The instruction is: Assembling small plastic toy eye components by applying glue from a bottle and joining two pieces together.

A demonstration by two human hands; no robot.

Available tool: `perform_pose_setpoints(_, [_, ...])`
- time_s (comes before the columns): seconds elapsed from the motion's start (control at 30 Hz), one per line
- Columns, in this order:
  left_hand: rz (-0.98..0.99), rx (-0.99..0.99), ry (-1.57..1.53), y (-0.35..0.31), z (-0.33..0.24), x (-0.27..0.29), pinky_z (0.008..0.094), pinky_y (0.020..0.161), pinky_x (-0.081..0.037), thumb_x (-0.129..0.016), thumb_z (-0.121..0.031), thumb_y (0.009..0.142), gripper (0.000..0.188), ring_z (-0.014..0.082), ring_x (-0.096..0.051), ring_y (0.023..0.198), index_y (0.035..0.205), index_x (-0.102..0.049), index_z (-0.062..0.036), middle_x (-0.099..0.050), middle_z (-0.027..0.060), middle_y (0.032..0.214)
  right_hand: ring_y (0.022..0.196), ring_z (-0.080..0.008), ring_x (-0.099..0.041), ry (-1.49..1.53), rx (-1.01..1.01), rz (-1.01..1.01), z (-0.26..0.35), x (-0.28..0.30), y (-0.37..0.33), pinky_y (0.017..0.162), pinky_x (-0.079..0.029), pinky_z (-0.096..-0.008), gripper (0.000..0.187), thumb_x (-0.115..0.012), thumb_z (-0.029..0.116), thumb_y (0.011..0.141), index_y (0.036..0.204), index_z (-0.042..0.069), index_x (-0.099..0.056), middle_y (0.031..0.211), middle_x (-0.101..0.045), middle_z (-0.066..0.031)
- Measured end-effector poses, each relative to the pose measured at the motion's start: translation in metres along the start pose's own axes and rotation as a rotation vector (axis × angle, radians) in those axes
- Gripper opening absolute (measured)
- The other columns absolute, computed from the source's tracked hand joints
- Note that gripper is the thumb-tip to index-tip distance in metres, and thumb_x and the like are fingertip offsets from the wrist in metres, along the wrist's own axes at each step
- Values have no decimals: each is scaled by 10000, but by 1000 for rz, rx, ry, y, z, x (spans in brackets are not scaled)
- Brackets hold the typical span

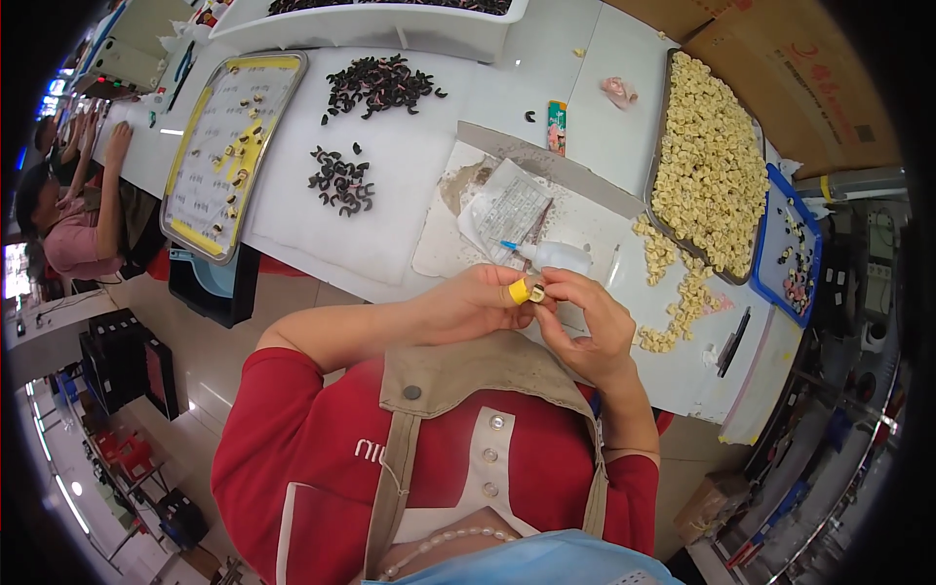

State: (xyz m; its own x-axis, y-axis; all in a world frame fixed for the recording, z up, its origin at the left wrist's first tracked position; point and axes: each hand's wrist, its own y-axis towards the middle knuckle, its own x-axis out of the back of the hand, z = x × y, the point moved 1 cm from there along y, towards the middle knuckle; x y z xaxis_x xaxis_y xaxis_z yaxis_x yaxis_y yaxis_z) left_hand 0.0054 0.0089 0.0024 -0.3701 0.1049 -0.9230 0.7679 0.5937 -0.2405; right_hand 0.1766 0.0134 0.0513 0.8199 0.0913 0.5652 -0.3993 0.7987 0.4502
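My left hand (478, 300) and my right hand (597, 327) meet in front of my chest at the table's near edge. Both are closed, their fingertips pinching one small cream plastic piece (537, 293) with a dark part on it. A yellow band (519, 292) wraps a fingertip of my left hand. Just beyond the fingers lies a white squeeze bottle (561, 256) with a blue tip. It rests by a shallow cardboard tray (439, 255) that bears a crumpled printed paper (507, 210). Loose cream pieces (673, 317) are scattered right of my right hand.
A dark tray (655, 161) heaped with cream pieces stands right, beside a blue tray (811, 310). Piles of black curved pieces (375, 88) lie left of centre, near a metal-rimmed tray (300, 73). A white bin (390, 34) stands behind. Another person (78, 229) sits far left.
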Motion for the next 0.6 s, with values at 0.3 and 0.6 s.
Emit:
perform_pose_setpoints(0.3, [-40, -15, -98, 4, 5, -1, 268, 839, -410, -508, -215, 887, 284, 125, -541, 974, 1097, -520, -23, -576, 61, 1057, 719, -240, -628, -61, 19, -32, -10, -12, -2, 609, -513, -287, 308, -644, -46, 597, 892, -4, -565, 863, -623, -121])
perform_pose_setpoints(0.6, [-68, 10, -181, -14, -9, 15, 269, 822, -426, -501, -160, 881, 251, 133, -526, 1014, 1109, -511, -55, -570, 66, 1051, 819, -209, -609, 182, -206, 40, -9, -26, 0, 738, -491, -287, 355, -682, -5, 634, 966, -12, -557, 935, -611, -127])
